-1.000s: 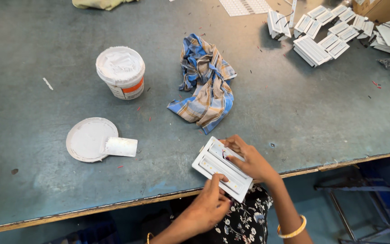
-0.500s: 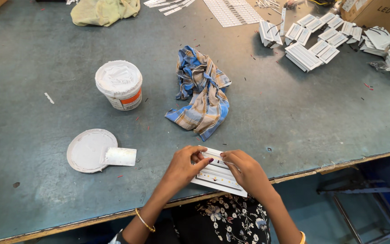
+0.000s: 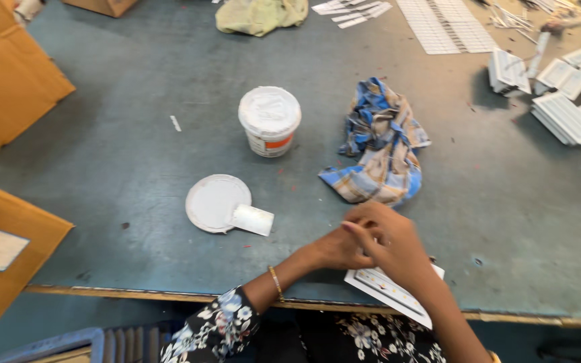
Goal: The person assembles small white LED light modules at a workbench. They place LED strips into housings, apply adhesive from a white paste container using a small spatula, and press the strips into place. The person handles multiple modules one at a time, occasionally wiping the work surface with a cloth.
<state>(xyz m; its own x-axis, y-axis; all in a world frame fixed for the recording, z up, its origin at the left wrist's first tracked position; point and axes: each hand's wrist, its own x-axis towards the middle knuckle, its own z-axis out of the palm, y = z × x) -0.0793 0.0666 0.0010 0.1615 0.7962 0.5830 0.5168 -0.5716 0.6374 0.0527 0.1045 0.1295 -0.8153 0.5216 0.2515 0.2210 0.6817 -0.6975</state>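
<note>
Both hands meet over what I watch most closely: the right hand (image 3: 390,243) lies curled on top of the white panel (image 3: 393,290), fingers bent down onto it, and the left hand (image 3: 336,249) tucks in under and beside it, though I cannot tell whether either one truly grips the panel or only presses on it. That flat, rigid rectangular panel with a pale strip of small dots along its face rests at the near edge of the table (image 3: 136,168), one corner jutting out past the edge. Just beyond the panel is the checked cloth (image 3: 381,151), soft, crumpled, blue, white and tan. Left of the panel I see the round white lid (image 3: 213,202), shallow and smooth, with a small white block (image 3: 252,220) touching its right rim. Beyond the lid, and farther from the panel, stands the white plastic tub (image 3: 269,121), round, its top crusted white, with an orange and white label band on its side. Far right of the panel lie stacked ribbed white housings (image 3: 566,115). Far left of the panel are brown cardboard boxes (image 3: 8,74), the nearest one (image 3: 5,259) bearing a pale square label. At the far side from the panel I see a limp yellowish rag (image 3: 261,15) and flat white gridded sheets (image 3: 445,25).
</note>
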